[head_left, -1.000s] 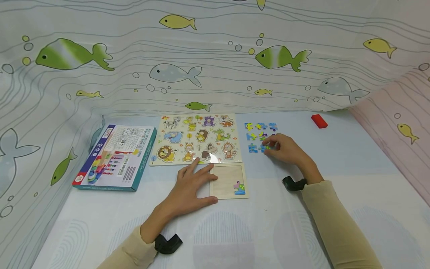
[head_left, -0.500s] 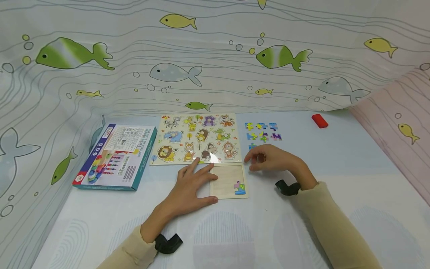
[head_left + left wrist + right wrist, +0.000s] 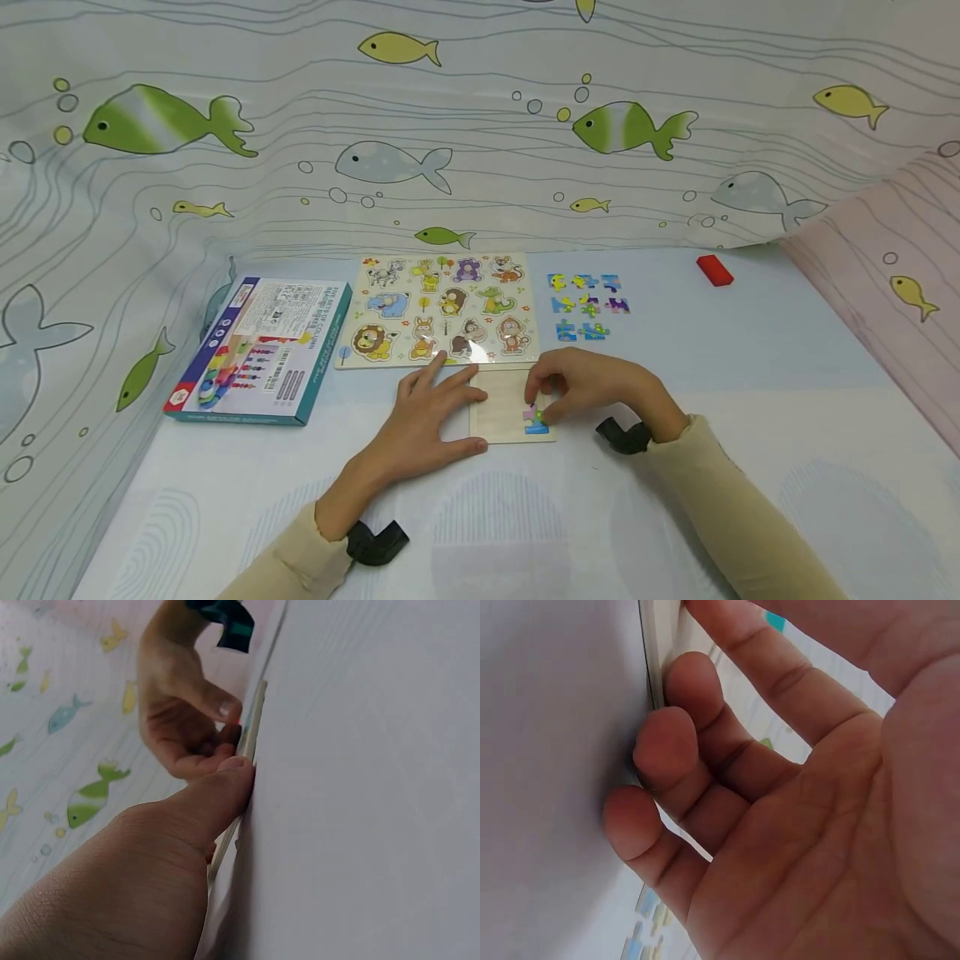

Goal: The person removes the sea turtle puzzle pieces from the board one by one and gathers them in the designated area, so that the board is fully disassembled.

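Observation:
My left hand (image 3: 427,421) lies with fingers spread at the left side of a small wooden puzzle tray (image 3: 495,417). Its thumb touches the tray's near left corner, also seen in the left wrist view, and its other fingertips reach the tray and the animal puzzle board (image 3: 438,312). A joined purple, green and blue jigsaw section (image 3: 536,425) sits in the tray's near right corner. Just above it my right hand (image 3: 588,383) has thumb and fingers pinched together; the small jigsaw piece between them is mostly hidden. Several loose jigsaw pieces (image 3: 588,306) lie in rows beyond that hand.
A boxed toy set (image 3: 262,350) lies flat at the left. The animal board touches the tray's far edge. At the back right is a red block (image 3: 715,270). A fish-patterned sheet (image 3: 495,125) rises behind the table.
My right hand has come from the loose pieces left and toward me, over the tray's right side, uncovering the nearest row. The left hand has stayed put.

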### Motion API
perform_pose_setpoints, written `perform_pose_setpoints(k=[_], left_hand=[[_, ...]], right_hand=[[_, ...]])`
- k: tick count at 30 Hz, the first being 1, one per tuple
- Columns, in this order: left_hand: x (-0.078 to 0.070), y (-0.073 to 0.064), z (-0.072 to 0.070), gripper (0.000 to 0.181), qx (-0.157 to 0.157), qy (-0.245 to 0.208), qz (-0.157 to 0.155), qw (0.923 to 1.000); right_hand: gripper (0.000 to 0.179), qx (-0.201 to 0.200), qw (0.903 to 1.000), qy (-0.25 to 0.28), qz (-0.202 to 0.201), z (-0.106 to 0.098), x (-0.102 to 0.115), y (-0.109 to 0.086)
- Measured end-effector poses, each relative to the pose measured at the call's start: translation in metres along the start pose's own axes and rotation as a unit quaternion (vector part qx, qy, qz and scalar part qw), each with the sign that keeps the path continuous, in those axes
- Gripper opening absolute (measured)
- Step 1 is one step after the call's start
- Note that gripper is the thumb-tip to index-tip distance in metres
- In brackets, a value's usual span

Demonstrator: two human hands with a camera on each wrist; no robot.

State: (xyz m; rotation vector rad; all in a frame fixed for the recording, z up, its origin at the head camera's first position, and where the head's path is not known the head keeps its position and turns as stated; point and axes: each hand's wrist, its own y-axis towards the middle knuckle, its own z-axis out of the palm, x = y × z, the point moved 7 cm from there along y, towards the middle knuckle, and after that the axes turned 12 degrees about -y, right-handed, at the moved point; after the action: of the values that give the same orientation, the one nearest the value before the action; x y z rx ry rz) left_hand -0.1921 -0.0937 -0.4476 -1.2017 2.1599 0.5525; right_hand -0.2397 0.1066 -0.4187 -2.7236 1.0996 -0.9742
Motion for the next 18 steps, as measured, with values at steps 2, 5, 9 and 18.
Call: perform_pose_setpoints(k=[2,5,9,18], left_hand=[[0.0,-0.0002,-0.0002,0.059,-0.001,0.0,0.001,1.0],[0.0002,-0.0003,-0.0004,0.059,-0.003,0.001,0.004,1.0],[0.0004,-0.0002,-0.0006,0.058,-0.003,0.003,0.007,1.0],[-0.0002,-0.0004,-0.0009,0.059,-0.002,0.002,0.008,1.0]], right_hand=[[0.019,0.002,1.0,-0.003,-0.001,0.0013,0.0012,0.001],[0.018,0.009,1.0,0.001,-0.001,0.0026,0.0035,0.0019],[0.019,0.018,0.9998,0.003,0.002,0.0052,0.0046,0.0035],[0.021,0.025,0.9995,0.018,0.008,0.0089,0.0045,0.006]])
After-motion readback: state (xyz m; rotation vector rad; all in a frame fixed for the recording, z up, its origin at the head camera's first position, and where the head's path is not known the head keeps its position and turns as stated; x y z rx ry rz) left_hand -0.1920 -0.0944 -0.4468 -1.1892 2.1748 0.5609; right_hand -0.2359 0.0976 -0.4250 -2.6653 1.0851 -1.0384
